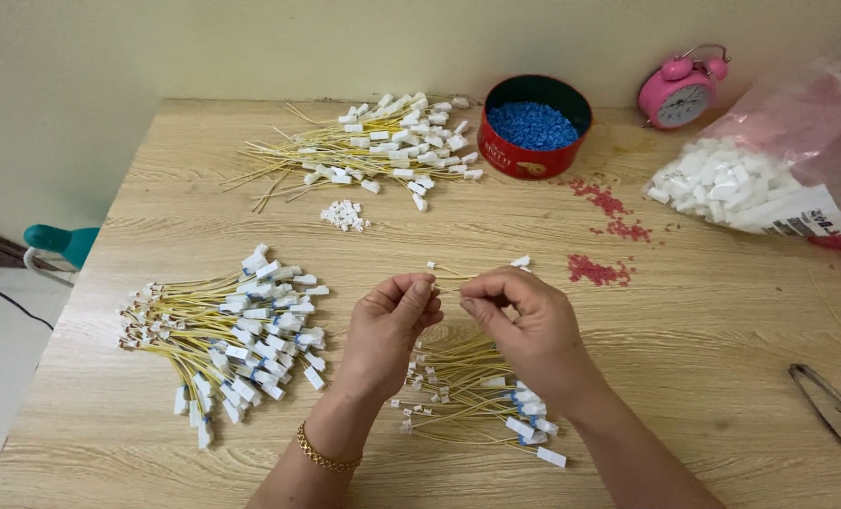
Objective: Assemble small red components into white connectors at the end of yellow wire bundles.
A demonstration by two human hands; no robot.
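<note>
My left hand (387,325) and my right hand (524,320) meet above the wooden table (703,358), pinching a thin yellow wire (451,275) with small white connectors at its ends. Both hands' fingertips are closed on it. Under my wrists lies a small bundle of yellow wires (472,401) with white and blue ends. Left of my left hand sits a larger pile of yellow wires with white connectors (237,335). A gold bracelet circles my left wrist.
At the back lies another wire pile (373,146), with a small heap of white pieces (344,216) near it. A red tin of blue pellets (535,126), a pink alarm clock (682,90), a bag of white connectors (769,179), scattered red pellets (601,269) and eyeglasses (835,410) stand right.
</note>
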